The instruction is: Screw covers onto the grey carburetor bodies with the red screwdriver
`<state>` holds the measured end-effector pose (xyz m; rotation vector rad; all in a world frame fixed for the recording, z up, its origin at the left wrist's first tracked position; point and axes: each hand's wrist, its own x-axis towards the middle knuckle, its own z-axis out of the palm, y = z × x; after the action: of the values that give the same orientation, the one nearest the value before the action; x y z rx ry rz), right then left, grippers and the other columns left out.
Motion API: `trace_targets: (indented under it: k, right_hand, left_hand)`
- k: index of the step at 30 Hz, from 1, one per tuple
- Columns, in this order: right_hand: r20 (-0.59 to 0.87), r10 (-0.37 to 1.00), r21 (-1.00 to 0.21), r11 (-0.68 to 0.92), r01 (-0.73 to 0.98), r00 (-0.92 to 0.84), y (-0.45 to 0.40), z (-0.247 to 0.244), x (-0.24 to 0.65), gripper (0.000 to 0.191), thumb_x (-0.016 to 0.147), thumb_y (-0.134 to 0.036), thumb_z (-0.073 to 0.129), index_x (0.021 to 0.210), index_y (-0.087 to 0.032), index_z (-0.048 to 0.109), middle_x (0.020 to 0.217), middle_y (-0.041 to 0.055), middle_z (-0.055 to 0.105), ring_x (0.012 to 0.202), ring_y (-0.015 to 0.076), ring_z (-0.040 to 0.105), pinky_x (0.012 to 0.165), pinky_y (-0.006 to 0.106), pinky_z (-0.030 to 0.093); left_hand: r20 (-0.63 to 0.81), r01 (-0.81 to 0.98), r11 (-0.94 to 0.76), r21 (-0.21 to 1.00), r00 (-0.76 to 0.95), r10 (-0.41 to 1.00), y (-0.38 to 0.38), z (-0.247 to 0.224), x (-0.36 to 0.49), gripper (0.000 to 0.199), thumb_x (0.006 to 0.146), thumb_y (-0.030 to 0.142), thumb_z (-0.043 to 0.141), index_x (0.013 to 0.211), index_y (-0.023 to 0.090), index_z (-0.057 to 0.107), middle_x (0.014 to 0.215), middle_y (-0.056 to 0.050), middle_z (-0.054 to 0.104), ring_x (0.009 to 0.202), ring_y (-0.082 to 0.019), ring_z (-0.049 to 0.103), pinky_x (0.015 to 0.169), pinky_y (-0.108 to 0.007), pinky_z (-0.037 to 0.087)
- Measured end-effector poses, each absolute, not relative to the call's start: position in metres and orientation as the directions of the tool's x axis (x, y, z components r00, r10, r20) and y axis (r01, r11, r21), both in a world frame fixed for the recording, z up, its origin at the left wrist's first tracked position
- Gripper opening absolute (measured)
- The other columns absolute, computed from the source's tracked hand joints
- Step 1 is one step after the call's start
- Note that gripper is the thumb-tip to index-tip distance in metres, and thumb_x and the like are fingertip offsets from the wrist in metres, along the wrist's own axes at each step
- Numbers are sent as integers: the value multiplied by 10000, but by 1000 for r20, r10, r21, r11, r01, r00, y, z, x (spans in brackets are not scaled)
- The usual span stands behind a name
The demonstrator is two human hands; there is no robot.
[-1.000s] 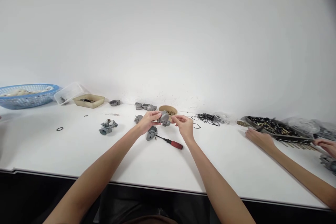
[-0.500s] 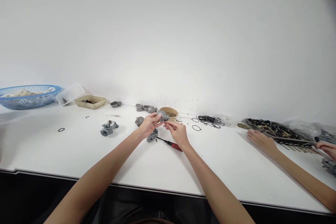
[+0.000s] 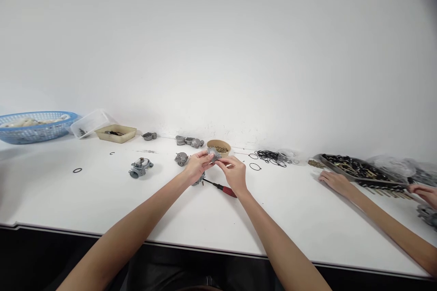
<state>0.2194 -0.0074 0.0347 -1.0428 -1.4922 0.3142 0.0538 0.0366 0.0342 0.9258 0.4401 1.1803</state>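
My left hand (image 3: 198,167) is closed around a grey metal carburetor float bowl (image 3: 214,152), held up above the table. Thumb and fingertips of my right hand (image 3: 234,170) pinch together at the bowl's right edge; whatever is between them is too small or hidden. Below my hands lies a screwdriver (image 3: 226,190) with a red and black handle, its shaft pointing at a grey carburetor body (image 3: 198,181) partly covered by my left hand. Another float bowl (image 3: 181,159) rests just left of my left hand. Further left stands a second carburetor body (image 3: 139,168).
Behind my hands is a tan bowl (image 3: 218,142) of small brass parts. Black rubber rings (image 3: 268,156) lie to the right. A co-worker's hand (image 3: 336,183) rests near a dark tray (image 3: 358,167). At left are a yellowish tray (image 3: 118,135) and a blue basket (image 3: 37,134).
The float bowl has turned slightly in my left hand, which has shifted a little right. My right fingers still pinch at its edge. The view has moved slightly.
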Motion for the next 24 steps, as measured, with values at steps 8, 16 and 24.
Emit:
trace_targets:
  k: [8,16,24]
  right_hand:
    - [636,769,-721,558,410,71,-5,34,224,127,801,-364,804,776,-239,803,815,42,738,770,204,668,650,316,525]
    - [637,770,-693,554,460,33,-4,37,229,170,810,-398,799,756,-237,798,794,44,736,727,202,654,642,316,509]
    - [498,866,-817,451,358,45,-5,37,229,218,774,-433,815,705,-228,788,706,24,731,522,166,626,561,295,491]
  left_hand:
    - [191,-611,55,789,330,924,31,33,59,523,599,375,1052,926,130,725,930,-84,733,903,-219,684,926,-358,556]
    - [245,-596,-16,803,306,920,31,33,60,585,608,411,1040,997,134,701,980,-96,737,947,-238,691,930,-370,536]
    - [298,-538,-75,839,340,892,29,36,57,538,646,433,1011,935,143,662,948,-87,723,929,-247,690,934,-388,528]
